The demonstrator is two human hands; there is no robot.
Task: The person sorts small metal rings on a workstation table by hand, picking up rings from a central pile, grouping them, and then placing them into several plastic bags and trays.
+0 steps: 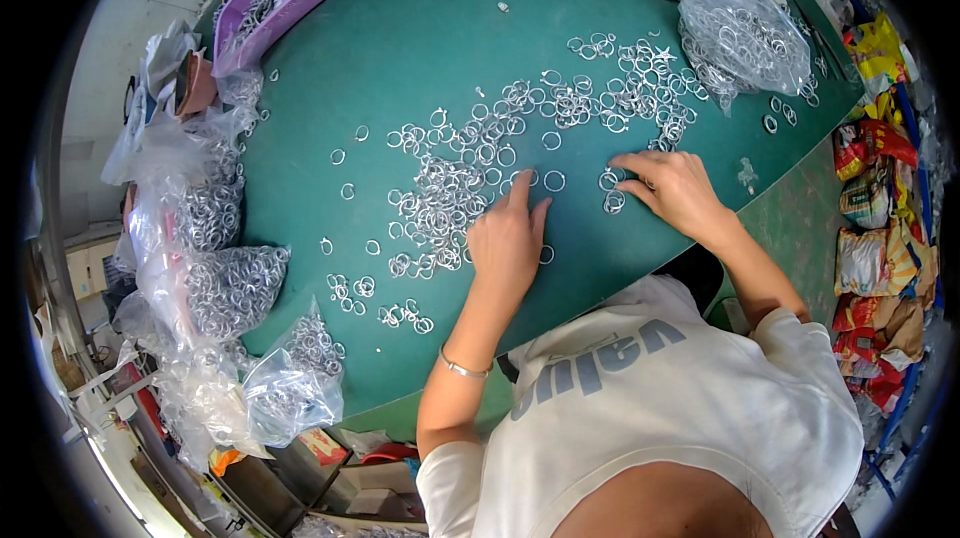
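On the green table (pixel 400 58), around the scattered pile of small metal rings (pixel 450 188), I see both hands working: the left hand (pixel 507 243) lies flat at the pile's near edge, fingers extended, gripping nothing; the right hand (pixel 675 188), beside it, fingertips a few loose rings apart, open.

Loose rings (pixel 470 178) on table (pixel 400 48), bags (pixel 235 288) left.

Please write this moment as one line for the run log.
left hand: flat on metal rings | right hand: fingertips on rings | surface: green table | nearby: bags of rings, purple tray
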